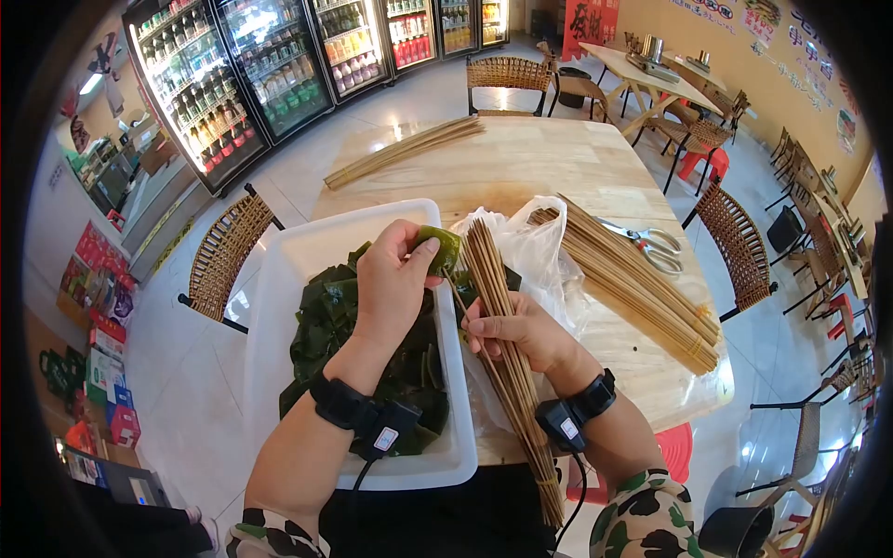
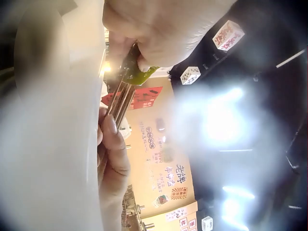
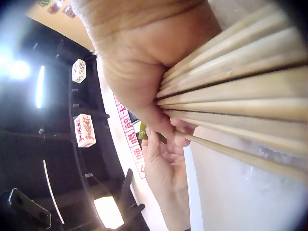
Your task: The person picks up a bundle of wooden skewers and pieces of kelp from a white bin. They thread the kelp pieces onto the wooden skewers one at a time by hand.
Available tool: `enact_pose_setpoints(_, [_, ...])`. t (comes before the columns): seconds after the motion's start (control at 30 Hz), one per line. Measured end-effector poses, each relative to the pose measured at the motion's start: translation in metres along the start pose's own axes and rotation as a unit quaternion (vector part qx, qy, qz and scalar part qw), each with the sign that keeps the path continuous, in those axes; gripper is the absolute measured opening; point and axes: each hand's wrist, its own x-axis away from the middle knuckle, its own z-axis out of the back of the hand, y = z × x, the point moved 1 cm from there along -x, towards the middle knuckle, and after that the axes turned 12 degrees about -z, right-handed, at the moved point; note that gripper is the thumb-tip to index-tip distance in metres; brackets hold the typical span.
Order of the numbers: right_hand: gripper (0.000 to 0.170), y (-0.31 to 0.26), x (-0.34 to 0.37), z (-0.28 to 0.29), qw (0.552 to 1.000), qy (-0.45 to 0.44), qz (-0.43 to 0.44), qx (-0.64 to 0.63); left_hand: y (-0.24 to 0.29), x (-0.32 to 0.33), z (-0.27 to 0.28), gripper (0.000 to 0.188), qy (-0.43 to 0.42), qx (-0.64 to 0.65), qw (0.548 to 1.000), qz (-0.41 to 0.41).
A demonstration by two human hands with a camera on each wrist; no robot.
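Note:
My left hand (image 1: pixel 383 284) is over the white tub (image 1: pixel 459 400), pinching a folded piece of green kelp (image 1: pixel 443 249) between thumb and fingers. Dark kelp sheets (image 1: pixel 326 316) lie heaped in the tub below it. Just right of the tub, my right hand (image 1: pixel 523 335) grips a thick bundle of bamboo skewers (image 1: pixel 490 270), which slants down toward my lap. One skewer (image 3: pixel 231 152) stands apart from the bundle, held by the thumb and fingers of that hand. Its upper end meets the kelp piece at the left fingertips, where the fingers partly hide it.
On the wooden table (image 1: pixel 558 149) lie more skewers in a large pile (image 1: pixel 633 288) at right and a smaller bunch (image 1: pixel 405 152) at the back. Scissors (image 1: pixel 656 246) and a white plastic bag (image 1: pixel 535 244) sit near the pile. Woven chairs (image 1: pixel 228 256) surround the table.

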Motion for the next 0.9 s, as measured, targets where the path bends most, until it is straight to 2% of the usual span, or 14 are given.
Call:
enact_pose_setpoints(0.17, [0.009,0.001,0.001,-0.001,1.0,-0.014,-0.004,-0.007,-0.002,-0.002,0.004,0.012,-0.013,0.094,0.992,0.084])
enact_pose_setpoints(0.27, [0.01,-0.001,0.002,-0.002,1.0,-0.012,-0.007,0.002,0.006,0.001,0.006,0.013,-0.022,0.149,0.983,0.102])
enact_pose_setpoints(0.47, [0.011,-0.001,0.002,-0.003,1.0,-0.006,-0.001,0.011,-0.001,-0.001,0.011,0.011,-0.047,0.17,0.978,0.114])
enact_pose_setpoints(0.67, [0.011,-0.002,0.003,-0.003,1.0,-0.008,0.002,0.008,0.002,-0.001,0.01,0.014,-0.043,0.184,0.969,0.159])
enact_pose_setpoints(0.9, [0.011,-0.001,0.003,-0.002,1.0,-0.006,0.005,0.008,-0.001,0.001,0.008,0.018,-0.05,0.137,0.984,0.1])
